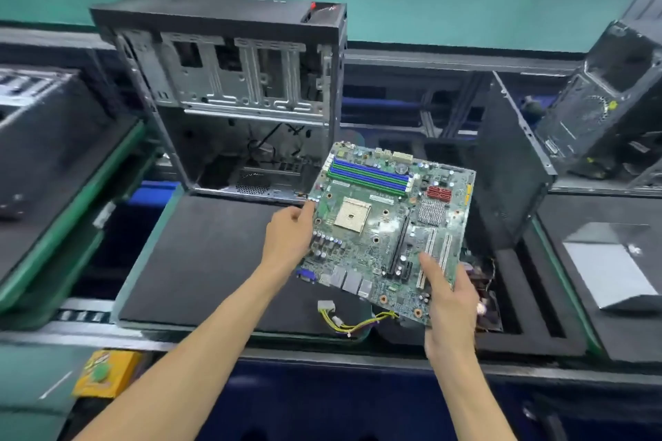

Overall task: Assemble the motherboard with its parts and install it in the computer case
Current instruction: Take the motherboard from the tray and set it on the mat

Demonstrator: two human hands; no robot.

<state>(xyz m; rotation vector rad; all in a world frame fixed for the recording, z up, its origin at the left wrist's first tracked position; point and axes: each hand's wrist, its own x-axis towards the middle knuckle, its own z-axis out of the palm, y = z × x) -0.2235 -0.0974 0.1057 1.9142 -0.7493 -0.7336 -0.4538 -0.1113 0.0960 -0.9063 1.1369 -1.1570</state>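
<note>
Both hands grip motherboard (pixel 387 225) edges: left hand (pixel 290 236), right hand (pixel 449 304). Light, stiff, fragile; hold bare edges, avoid the components.

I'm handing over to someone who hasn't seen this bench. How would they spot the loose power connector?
Start at the open computer case standing on the black mat. Come toward the near edge of that mat, below the motherboard held in both hands. There lies the white connector, apart from the board, the only plug trailing yellow and black wires.
</note>
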